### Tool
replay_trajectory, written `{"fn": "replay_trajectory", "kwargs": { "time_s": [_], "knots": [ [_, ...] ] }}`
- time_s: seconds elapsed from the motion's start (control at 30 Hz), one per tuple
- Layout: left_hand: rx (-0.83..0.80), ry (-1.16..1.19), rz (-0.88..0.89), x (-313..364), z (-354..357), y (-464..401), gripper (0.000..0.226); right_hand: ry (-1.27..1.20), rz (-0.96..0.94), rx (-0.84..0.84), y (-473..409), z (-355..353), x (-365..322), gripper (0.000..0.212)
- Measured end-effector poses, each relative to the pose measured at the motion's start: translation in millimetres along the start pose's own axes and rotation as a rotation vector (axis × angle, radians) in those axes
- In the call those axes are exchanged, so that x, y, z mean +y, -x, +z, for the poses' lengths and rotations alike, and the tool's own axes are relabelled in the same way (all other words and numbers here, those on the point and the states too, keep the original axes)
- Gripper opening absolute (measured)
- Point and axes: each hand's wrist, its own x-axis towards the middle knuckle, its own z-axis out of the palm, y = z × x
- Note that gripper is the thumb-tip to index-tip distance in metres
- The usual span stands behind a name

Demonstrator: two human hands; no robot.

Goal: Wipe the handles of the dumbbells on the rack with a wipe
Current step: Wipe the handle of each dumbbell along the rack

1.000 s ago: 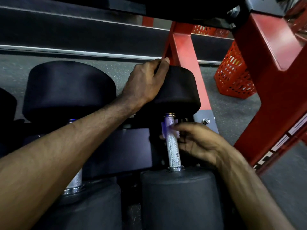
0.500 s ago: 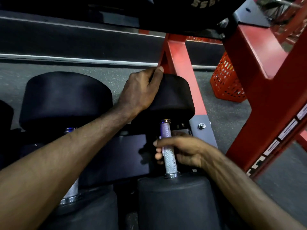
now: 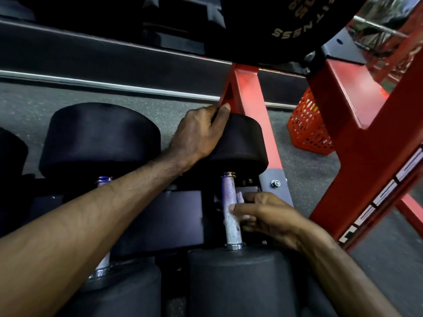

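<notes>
— Where were our fingers?

— Our right hand (image 3: 270, 216) pinched the wipe (image 3: 240, 197) against the knurled handle (image 3: 231, 207) at lower centre; our left hand (image 3: 199, 133) gripped the far head (image 3: 240, 143), fingers curled over its edge.

— Which step?

— Mid-wipe, we judged. Next, probably the second handle (image 3: 103, 184) at left.

— The count?

— Two dumbbells fully visible, one wipe, one orange basket (image 3: 306, 126).

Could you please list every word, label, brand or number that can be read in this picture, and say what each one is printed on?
"SSEN", upside down in gold letters, probably the end of a longer word: on the large black round weight head at the top of the frame.
More gold characters beside it: cut off and too blurred to read.
White and black label strips on the red steel rack upright: too blurred to read.
</notes>
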Motion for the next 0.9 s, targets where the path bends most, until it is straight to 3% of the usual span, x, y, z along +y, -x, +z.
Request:
{"fn": "replay_trajectory", "kwargs": {
  "time_s": [0.07, 0.17, 0.3, 0.4, 0.5, 0.57, 0.63, 0.73, 0.9],
  "knots": [
    [-0.005, 0.001, -0.001, 0, 0, 0, 0.055, 0.074, -0.165, 0.14, -3, 0, 1, 0.016],
    [0.002, -0.007, -0.005, -1, 1, -1, 0.055, 0.625, -0.426, 0.292, 13, 1, 7, 0.023],
    [0.003, -0.003, -0.003, -2, 2, -1, 0.053, 1.211, -0.836, 0.338, 29, -1, 2, 0.03],
    [0.005, 0.007, -0.002, -3, 1, -1, 0.054, 1.658, -1.155, 0.085, 10, -8, -9, 0.038],
    [0.002, 0.006, 0.001, -2, 0, -1, 0.055, 1.939, -1.319, -0.237, -1, -8, -13, 0.036],
    [0.013, -0.001, -0.001, -1, 0, -1, 0.054, 2.067, -1.37, -0.332, -5, -12, -16, 0.04],
    [0.017, 0.0, 0.0, -1, 0, 0, 0.053, 2.139, -1.37, -0.294, -10, -20, -27, 0.042],
    [0.015, -0.001, 0.001, -1, 1, -1, 0.052, 2.144, -1.345, -0.162, -17, -24, -36, 0.04],
    [0.009, -0.009, -0.005, 0, -1, 0, 0.053, 2.125, -1.413, -0.267, -11, -20, -31, 0.039]
  ]
}}
